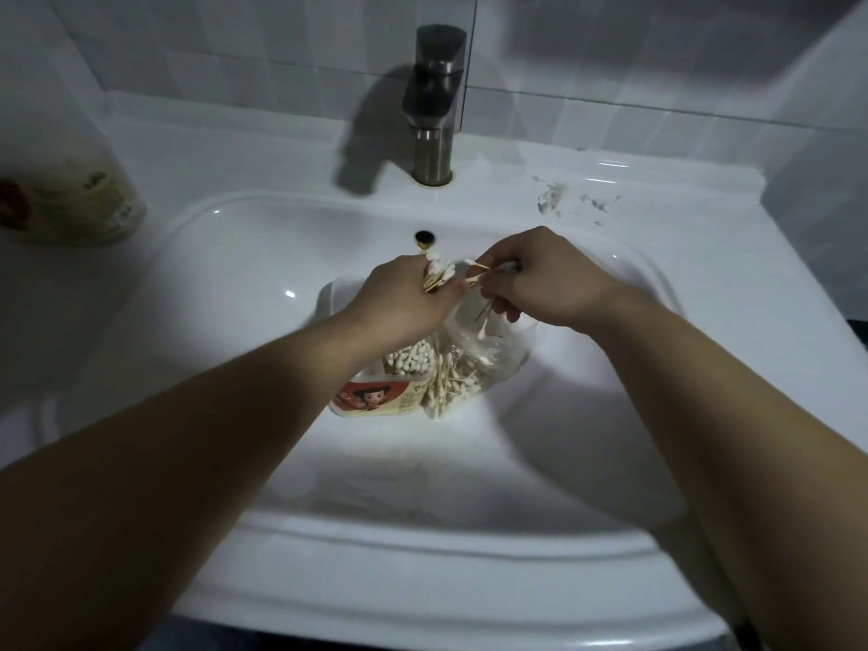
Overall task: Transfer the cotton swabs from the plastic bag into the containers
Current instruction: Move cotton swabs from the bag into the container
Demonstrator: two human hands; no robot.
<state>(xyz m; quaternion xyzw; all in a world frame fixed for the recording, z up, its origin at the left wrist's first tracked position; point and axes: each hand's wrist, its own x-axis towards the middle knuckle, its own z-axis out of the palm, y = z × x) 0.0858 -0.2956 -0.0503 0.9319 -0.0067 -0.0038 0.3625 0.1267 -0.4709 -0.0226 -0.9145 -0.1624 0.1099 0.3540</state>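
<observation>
A clear plastic bag (488, 354) of wooden-stemmed cotton swabs (451, 385) lies in the white sink basin (263, 256). To its left stands a round container (375, 397) with a red cartoon label, packed with swabs standing upright (411, 361). Above it, my left hand (404, 300) is shut on a bundle of swabs (439, 272) whose white tips point away from me. My right hand (540, 279) pinches a few swabs (486, 270) beside that bundle, just over the bag's mouth. My left wrist hides the container's far rim.
A steel faucet (434, 105) stands at the back of the sink, with the overflow hole (424, 237) below it. A blurred cream bottle (70, 195) sits on the left ledge. Scraps of white residue (559, 199) mark the right ledge. Tiled wall behind.
</observation>
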